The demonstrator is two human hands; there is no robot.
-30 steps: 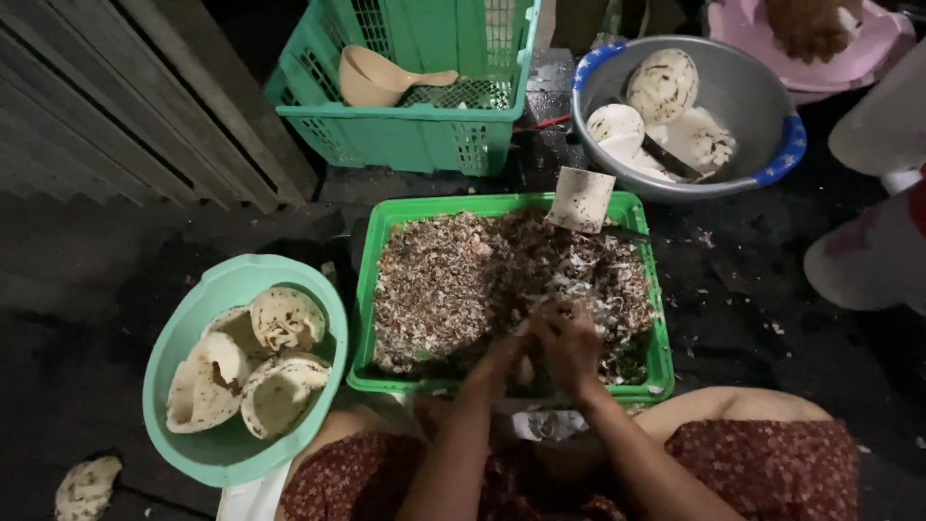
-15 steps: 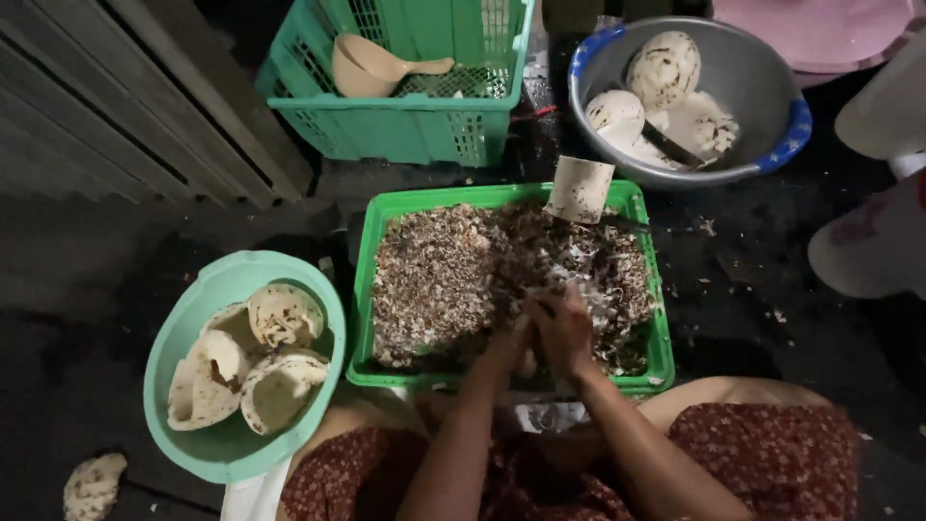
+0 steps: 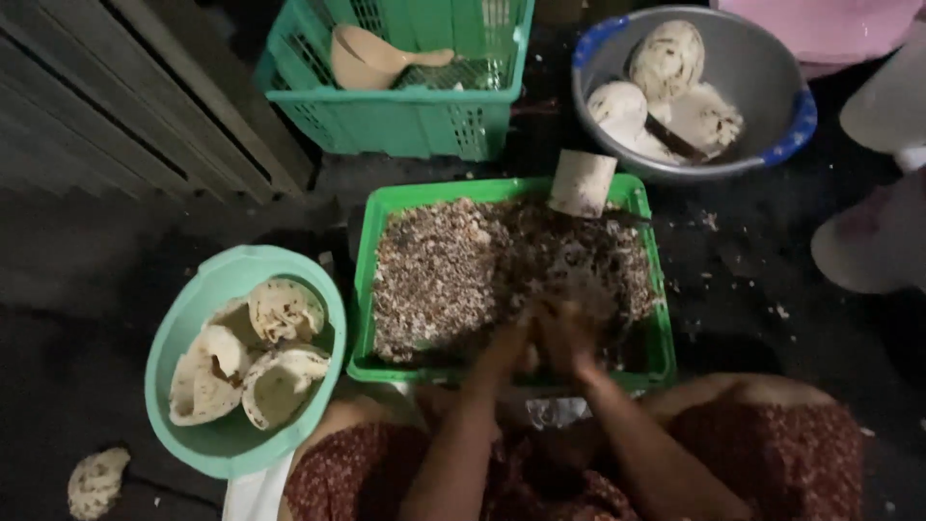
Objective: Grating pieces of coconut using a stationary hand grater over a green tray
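Over green rectangular plastic tray (image 3: pixel 365 289) of brown-white shavings (image 3: pixel 453 270): left hand (image 3: pixel 511 342) + right hand (image 3: pixel 571 333) pressed together, blurred, can't tell grip.

Left hand (image 3: pixel 508 340), right hand (image 3: pixel 569 333) together, blurred, over green tray (image 3: pixel 502 190) of shavings (image 3: pixel 453 275)

two basins (image 3: pixel 241 453), two crates (image 3: pixel 362 289), two hands (image 3: pixel 545 338)

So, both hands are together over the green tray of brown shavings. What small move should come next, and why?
Probably keep both hands low over the green rectangular plastic tray so the scrapings fall inside. The left hand and right hand are pressed together above the brown shavings near the tray's front edge; motion blur hides what they hold. Bits already lie on the dark floor.
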